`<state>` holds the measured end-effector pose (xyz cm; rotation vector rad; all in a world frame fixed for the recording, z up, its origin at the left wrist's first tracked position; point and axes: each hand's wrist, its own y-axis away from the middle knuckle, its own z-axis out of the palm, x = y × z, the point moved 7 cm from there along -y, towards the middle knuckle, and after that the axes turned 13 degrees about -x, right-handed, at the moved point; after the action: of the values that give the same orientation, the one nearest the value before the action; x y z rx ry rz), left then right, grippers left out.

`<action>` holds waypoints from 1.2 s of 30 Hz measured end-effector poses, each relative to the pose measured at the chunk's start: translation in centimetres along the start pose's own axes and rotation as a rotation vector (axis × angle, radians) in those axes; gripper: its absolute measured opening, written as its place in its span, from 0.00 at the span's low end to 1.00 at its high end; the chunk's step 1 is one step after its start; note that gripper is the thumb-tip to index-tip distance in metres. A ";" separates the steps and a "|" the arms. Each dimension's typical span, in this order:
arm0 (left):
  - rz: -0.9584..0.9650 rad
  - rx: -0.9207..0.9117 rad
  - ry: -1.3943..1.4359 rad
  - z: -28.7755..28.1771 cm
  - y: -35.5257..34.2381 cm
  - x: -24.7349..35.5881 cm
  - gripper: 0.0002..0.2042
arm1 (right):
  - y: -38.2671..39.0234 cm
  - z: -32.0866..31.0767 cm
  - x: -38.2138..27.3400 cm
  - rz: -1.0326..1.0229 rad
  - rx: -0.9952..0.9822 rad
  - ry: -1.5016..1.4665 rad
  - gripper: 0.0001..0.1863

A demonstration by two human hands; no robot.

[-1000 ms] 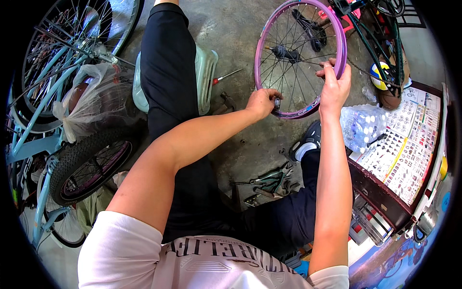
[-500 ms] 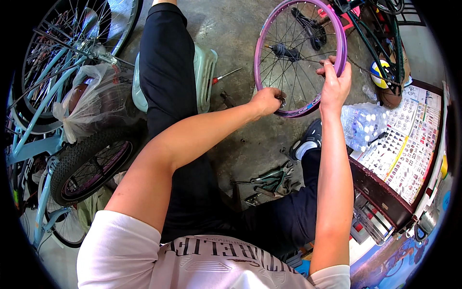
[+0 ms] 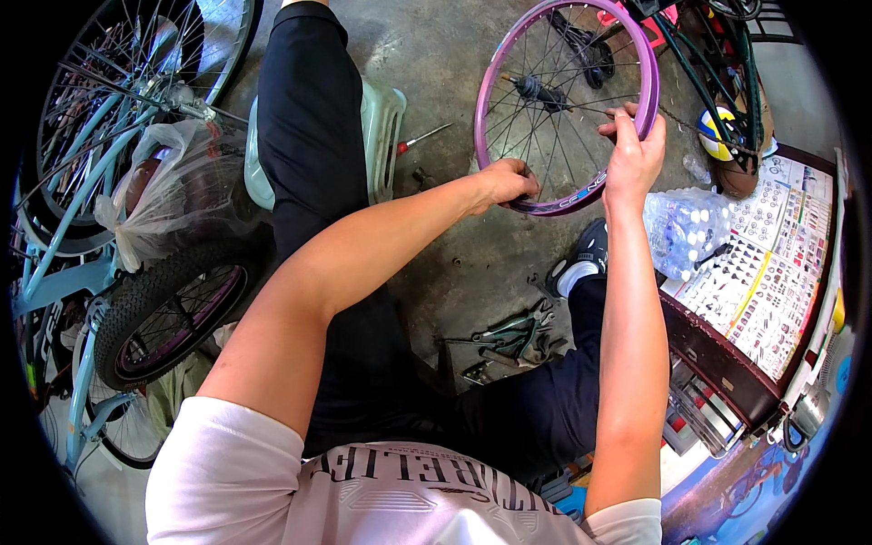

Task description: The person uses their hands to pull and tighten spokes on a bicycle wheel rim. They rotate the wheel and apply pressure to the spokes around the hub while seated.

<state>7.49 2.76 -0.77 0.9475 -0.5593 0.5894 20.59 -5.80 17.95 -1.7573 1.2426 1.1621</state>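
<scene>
A purple bicycle wheel (image 3: 483, 118) without a tyre, with black spokes and a dark hub (image 3: 538, 93), stands tilted before me. My right hand (image 3: 633, 159) is closed around its right side, thumb on the rim and fingertips reaching in by the spokes. At the lower left of the rim is my left hand (image 3: 505, 184), its fingers pinched together near the spoke ends. What those fingers hold is hidden by the hand.
Pliers (image 3: 518, 336) and other tools lie between my legs. A red-handled screwdriver (image 3: 422, 138) lies near a pale green stool (image 3: 386, 136). Bottled water (image 3: 686, 232) sits on the cabinet at right. Bicycles and a knobbly tyre (image 3: 136, 331) crowd the left.
The wheel has turned and shifted slightly, its rim lettering moving up and left. My left hand moved a little left; a small metallic thing at its fingertips is now out of sight.
</scene>
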 end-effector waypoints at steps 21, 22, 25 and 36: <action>-0.030 -0.129 -0.022 -0.4 0.4 1.2 0.17 | -0.4 0.1 -0.2 -0.023 -0.039 -0.002 0.12; -0.029 -0.137 0.001 -0.1 0.7 1.3 0.16 | -0.4 0.2 -0.4 -0.024 -0.050 0.005 0.12; -0.022 -0.137 0.017 0.3 0.9 1.4 0.13 | -0.2 0.5 -0.6 -0.021 -0.068 0.030 0.11; 0.102 0.226 -0.942 -0.9 0.6 2.0 0.15 | -0.1 0.4 -0.2 -0.026 -0.017 0.001 0.11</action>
<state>8.64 4.25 0.53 1.4101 -1.4055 0.2643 20.52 -5.36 18.01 -1.7818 1.2100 1.1597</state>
